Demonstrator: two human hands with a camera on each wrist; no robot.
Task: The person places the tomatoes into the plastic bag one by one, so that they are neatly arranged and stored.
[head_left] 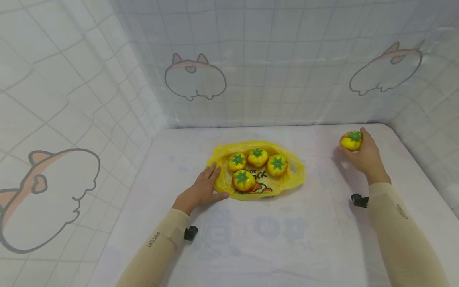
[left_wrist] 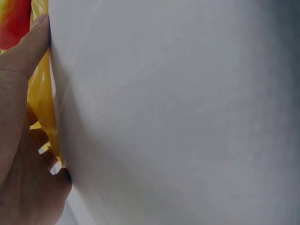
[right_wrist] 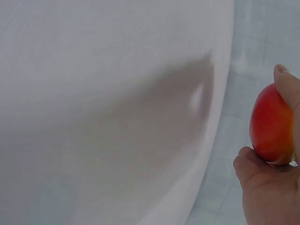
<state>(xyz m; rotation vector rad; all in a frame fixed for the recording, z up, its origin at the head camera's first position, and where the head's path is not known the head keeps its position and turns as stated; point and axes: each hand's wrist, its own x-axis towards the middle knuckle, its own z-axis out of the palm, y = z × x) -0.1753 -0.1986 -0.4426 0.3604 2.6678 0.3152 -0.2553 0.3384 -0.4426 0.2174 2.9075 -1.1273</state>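
Note:
A yellow plastic bag [head_left: 294, 175] lies spread on the table with its mouth facing up. Inside it sit several yellow-and-red persimmon-like fruits [head_left: 244, 180] with green star-shaped leaf tops. My left hand [head_left: 201, 189] rests at the bag's left edge, fingers spread and thumb along the near rim; the left wrist view shows the thumb and fingertips against the yellow plastic. Off to the right, my right hand [head_left: 366, 157] holds one more such fruit [head_left: 350, 141] between thumb and fingers above the table. Its red underside [right_wrist: 272, 126] shows in the right wrist view.
A white cloth covers the table [head_left: 258, 247], whose far edge meets a tiled-pattern curtain [head_left: 272, 91] with cartoon animal prints. More of this curtain hangs at left and right. Black wrist devices [head_left: 191, 232] stick out from both sleeves.

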